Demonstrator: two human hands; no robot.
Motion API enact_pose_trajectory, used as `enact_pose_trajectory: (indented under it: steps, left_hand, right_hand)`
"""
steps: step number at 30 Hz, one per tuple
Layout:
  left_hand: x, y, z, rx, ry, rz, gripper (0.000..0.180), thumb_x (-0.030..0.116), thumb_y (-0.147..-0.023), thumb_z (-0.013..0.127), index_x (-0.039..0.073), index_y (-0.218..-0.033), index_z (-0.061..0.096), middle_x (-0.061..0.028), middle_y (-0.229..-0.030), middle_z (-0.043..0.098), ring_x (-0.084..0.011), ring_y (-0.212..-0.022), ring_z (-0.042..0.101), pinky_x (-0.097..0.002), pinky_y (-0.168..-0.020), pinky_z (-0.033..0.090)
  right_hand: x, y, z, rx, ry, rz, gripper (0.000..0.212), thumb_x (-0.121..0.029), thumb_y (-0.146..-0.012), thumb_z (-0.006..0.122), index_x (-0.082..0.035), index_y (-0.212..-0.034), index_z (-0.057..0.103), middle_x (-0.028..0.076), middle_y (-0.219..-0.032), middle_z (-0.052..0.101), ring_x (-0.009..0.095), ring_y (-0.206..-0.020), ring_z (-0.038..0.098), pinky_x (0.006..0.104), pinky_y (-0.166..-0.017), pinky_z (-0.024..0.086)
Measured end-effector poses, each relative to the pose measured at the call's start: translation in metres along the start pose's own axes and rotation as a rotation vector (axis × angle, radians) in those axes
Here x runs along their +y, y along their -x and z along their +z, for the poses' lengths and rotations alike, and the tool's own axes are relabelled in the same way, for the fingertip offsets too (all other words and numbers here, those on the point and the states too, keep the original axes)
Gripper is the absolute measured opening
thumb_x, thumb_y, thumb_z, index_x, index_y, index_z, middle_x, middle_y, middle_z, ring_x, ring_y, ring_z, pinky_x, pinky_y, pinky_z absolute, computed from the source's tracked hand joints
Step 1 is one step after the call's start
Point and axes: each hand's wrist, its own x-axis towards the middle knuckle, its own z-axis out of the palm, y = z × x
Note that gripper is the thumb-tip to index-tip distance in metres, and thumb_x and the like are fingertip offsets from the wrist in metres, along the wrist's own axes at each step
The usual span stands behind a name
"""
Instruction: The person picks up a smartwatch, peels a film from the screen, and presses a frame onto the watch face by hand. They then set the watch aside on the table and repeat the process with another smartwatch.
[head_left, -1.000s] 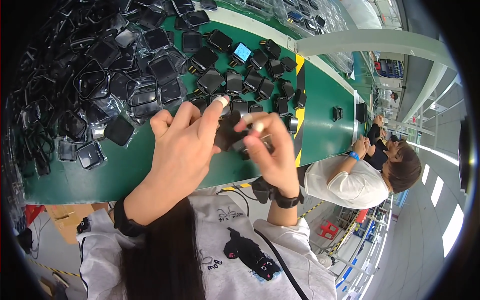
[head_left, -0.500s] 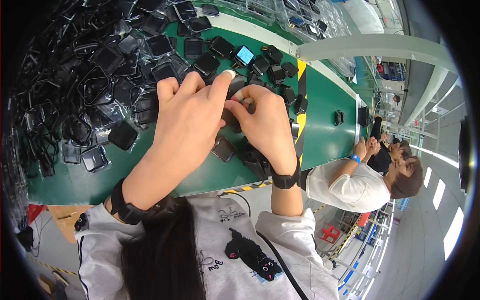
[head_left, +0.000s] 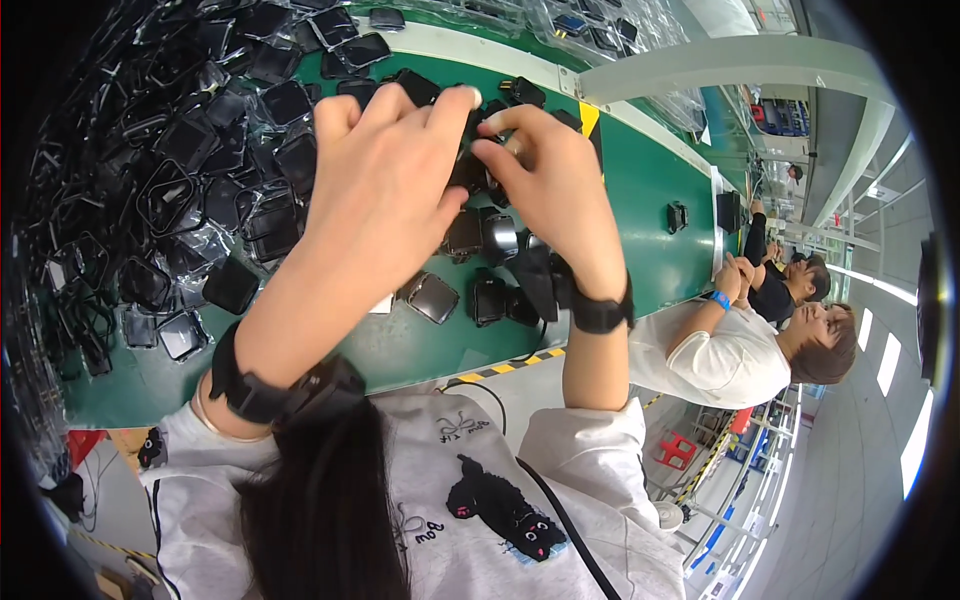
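Over the green bench (head_left: pixel 640 250), my left hand (head_left: pixel 390 170) is curled, with its thumb and fingers bent round a dark piece that the hand mostly hides. Facing it, my right hand (head_left: pixel 560 190) has thumb and forefinger bent close together at the same dark piece; its kind does not show. Just below my hands stand black square watch-like cases (head_left: pixel 462 236), one with a shiny silvery face (head_left: pixel 499 236). Nearer me lie a dark square case with a glossy face (head_left: pixel 432 298) and another black case (head_left: pixel 488 298).
A big heap of black square frames and bagged cases (head_left: pixel 190 150) covers the left. Clear plastic bags (head_left: pixel 640 110) lie beyond the pale rail (head_left: pixel 460 45). One small black device (head_left: pixel 678 216) sits on the right. A person in a white shirt (head_left: pixel 720 340) sits on the right side.
Both hands have shifted slightly away from me, relative to the bench. The small lit screen beyond them is now out of sight, and the cases below my hands show more.
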Motion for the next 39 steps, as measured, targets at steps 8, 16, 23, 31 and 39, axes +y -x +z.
enact_pose_trajectory:
  steps: [8,16,23,31,39]
  left_hand:
    - [-0.009,-0.009,0.019,-0.049,-0.109,-0.036,0.060,0.009,-0.059,0.079,0.001,-0.112,0.053,-0.0041,-0.072,0.061,-0.0199,-0.082,0.054,-0.0365,-0.076,0.030]
    - [-0.016,0.004,-0.009,0.002,0.104,-0.079,0.072,0.001,-0.061,0.077,0.008,-0.126,0.046,-0.0027,-0.086,0.065,-0.0205,-0.088,0.055,-0.0374,-0.083,0.031]
    - [-0.031,0.014,-0.007,-0.105,0.097,-0.183,0.088,0.003,-0.057,0.080,0.016,-0.134,0.039,0.0020,-0.095,0.065,-0.0195,-0.090,0.053,-0.0357,-0.089,0.028]
    - [-0.033,0.015,-0.002,-0.043,0.122,-0.162,0.084,0.007,-0.058,0.080,0.016,-0.132,0.042,0.0039,-0.094,0.064,-0.0165,-0.081,0.052,-0.0342,-0.088,0.028]
    - [-0.016,0.045,-0.052,-0.048,0.167,-0.212,0.059,0.004,-0.067,0.073,0.011,-0.121,0.050,0.0028,-0.095,0.063,-0.0160,-0.079,0.051,-0.0343,-0.086,0.030]
  right_hand:
    - [0.009,-0.010,0.009,-0.157,0.177,-0.026,0.014,-0.008,-0.078,0.067,-0.001,-0.087,0.059,0.002,-0.065,0.059,0.009,-0.054,0.049,0.0255,-0.053,0.040]
    - [-0.006,-0.007,0.012,-0.077,-0.221,-0.113,0.016,-0.011,-0.077,0.067,0.002,-0.073,0.058,0.010,-0.058,0.053,0.015,-0.051,0.049,0.0288,-0.050,0.039]
    - [-0.013,-0.005,0.034,-0.196,0.346,-0.083,0.011,-0.008,-0.078,0.062,0.002,-0.075,0.058,0.009,-0.061,0.055,0.013,-0.055,0.050,0.0285,-0.050,0.039]
    - [-0.016,0.002,0.012,-0.213,-0.325,-0.058,0.008,-0.005,-0.077,0.062,-0.001,-0.079,0.056,0.000,-0.073,0.058,0.007,-0.063,0.050,0.0213,-0.057,0.040]
    - [-0.020,0.109,-0.021,-0.031,-0.127,0.155,0.012,-0.001,-0.076,0.060,-0.003,-0.087,0.055,-0.003,-0.075,0.055,0.004,-0.063,0.049,0.0183,-0.054,0.038]
